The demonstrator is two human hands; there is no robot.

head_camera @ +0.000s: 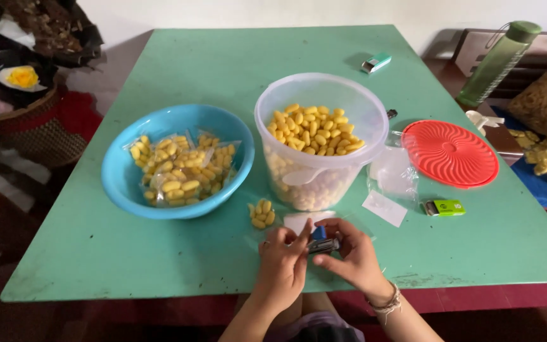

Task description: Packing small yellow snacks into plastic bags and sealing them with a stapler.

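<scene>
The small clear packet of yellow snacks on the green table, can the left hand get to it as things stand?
Probably yes. The small clear packet of yellow snacks lies just beyond the left hand with nothing between them, but that hand and the right hand both hold a small blue and silver stapler.

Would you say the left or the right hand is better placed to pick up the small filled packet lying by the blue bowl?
Probably the left hand: the small filled packet lies just beyond it, on its side. The right hand cradles the stapler and sits farther away.

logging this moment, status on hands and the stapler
Left hand and right hand both on small blue stapler. Filled snack packet beside left hand. Nothing in the way.
</scene>
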